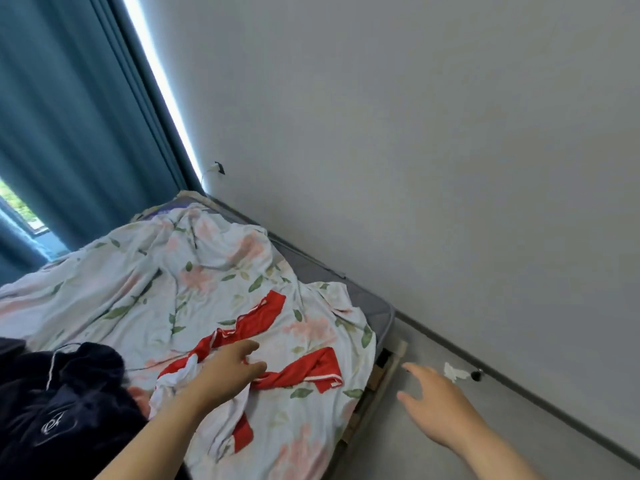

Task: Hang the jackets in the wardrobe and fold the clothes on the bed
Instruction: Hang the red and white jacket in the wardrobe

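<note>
Red garment lies on the bed beneath the released left grip; right grip, released, apart.

We are in a home bedroom: a bed with a floral sheet lies under our left hand, with teal curtains and a window beyond it.

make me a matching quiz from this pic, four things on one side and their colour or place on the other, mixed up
Things:
1. curtain
2. shirt
3. jacket
4. right hand

Descriptions:
a. red and white, crumpled on the bed
b. teal, by the window
c. open, over the floor beside the bed
d. navy, bunched at the bed's left

Pairs: 1-b, 2-a, 3-d, 4-c
</note>
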{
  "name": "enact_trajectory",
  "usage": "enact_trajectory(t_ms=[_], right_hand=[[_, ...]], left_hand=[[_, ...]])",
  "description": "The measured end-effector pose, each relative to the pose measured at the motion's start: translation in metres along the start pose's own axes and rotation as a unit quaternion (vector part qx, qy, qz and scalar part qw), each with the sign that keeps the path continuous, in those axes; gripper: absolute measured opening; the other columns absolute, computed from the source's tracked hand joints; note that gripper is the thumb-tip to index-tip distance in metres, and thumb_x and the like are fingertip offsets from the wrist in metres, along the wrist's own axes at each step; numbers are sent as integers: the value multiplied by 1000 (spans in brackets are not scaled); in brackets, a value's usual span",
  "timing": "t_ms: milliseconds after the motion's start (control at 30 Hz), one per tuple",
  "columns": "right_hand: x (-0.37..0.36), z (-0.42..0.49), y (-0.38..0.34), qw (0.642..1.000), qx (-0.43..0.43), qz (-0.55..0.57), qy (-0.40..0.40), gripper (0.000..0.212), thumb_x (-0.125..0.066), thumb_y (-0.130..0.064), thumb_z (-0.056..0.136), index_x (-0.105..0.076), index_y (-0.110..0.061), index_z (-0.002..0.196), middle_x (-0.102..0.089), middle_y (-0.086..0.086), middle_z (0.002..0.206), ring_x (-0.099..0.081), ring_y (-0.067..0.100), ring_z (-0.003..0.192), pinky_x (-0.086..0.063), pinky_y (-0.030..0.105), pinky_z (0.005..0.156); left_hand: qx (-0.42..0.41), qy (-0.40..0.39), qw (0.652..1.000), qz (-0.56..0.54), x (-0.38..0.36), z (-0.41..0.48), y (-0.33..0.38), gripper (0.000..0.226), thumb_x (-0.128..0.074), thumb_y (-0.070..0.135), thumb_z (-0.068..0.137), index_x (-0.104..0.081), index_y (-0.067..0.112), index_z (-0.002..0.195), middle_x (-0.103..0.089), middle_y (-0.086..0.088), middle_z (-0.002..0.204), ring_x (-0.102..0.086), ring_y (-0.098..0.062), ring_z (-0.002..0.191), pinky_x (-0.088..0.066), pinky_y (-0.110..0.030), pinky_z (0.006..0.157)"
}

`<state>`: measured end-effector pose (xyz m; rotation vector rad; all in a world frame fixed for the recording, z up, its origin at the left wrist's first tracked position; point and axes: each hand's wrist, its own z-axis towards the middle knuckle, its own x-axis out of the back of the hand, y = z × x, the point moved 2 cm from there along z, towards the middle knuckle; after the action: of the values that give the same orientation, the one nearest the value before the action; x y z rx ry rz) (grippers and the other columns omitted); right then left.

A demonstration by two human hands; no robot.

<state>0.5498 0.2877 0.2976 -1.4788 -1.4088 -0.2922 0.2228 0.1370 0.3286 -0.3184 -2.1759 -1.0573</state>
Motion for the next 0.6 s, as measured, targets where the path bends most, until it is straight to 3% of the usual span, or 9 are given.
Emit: enact_trajectory(t_ms=[233, 367, 467, 533, 567, 600], right_hand=[[33, 88, 25, 998, 3, -6, -55, 56, -59, -44, 95, -44, -29, 146, -47, -4, 149, -48, 18, 132, -40, 28, 94], [17, 121, -11, 994, 54, -15, -94, 55, -63, -39, 92, -49, -24, 143, -54, -1, 143, -52, 20, 127, -44, 32, 96], [-2, 133, -51, 987, 101, -40, -119, 54, -64, -36, 91, -51, -22, 142, -56, -1, 141, -53, 20, 127, -43, 30, 98], [-12, 137, -79, 980, 124, -61, -141, 49, -63, -38, 91, -53, -26, 138, -56, -5, 135, -53, 17, 127, -41, 27, 92], [-16, 140, -92, 977, 135, -61, -151, 42, -63, -38, 92, -55, -29, 132, -57, -8, 127, -54, 15, 122, -39, 26, 88], [-20, 144, -104, 975, 147, -58, -157, 31, -63, -36, 92, -57, -34, 123, -56, -12, 118, -55, 12, 114, -38, 24, 85]], left_hand=[[118, 54, 990, -50, -16, -14, -18, 60, -63, 32, 90, -46, 19, 145, -47, 3, 149, -45, -14, 135, -36, -27, 108], [170, 106, 976, -88, -6, -44, -50, 59, -64, 31, 90, -47, 19, 145, -51, 3, 145, -50, -15, 130, -39, -30, 107], [197, 145, 963, -115, -1, -62, -68, 44, -64, 29, 89, -57, 24, 133, -59, 7, 128, -55, -10, 114, -44, -30, 99], [208, 167, 954, -137, 0, -68, -82, 20, -64, 29, 88, -59, 32, 107, -55, 12, 110, -50, -6, 94, -42, -27, 85], [211, 177, 950, -149, -1, -70, -90, 18, -64, 29, 88, -58, 31, 105, -51, 13, 105, -47, -6, 91, -40, -27, 82], [214, 184, 946, -161, -1, -71, -98, 26, -64, 28, 89, -61, 28, 115, -50, 14, 106, -47, -5, 95, -40, -26, 84]])
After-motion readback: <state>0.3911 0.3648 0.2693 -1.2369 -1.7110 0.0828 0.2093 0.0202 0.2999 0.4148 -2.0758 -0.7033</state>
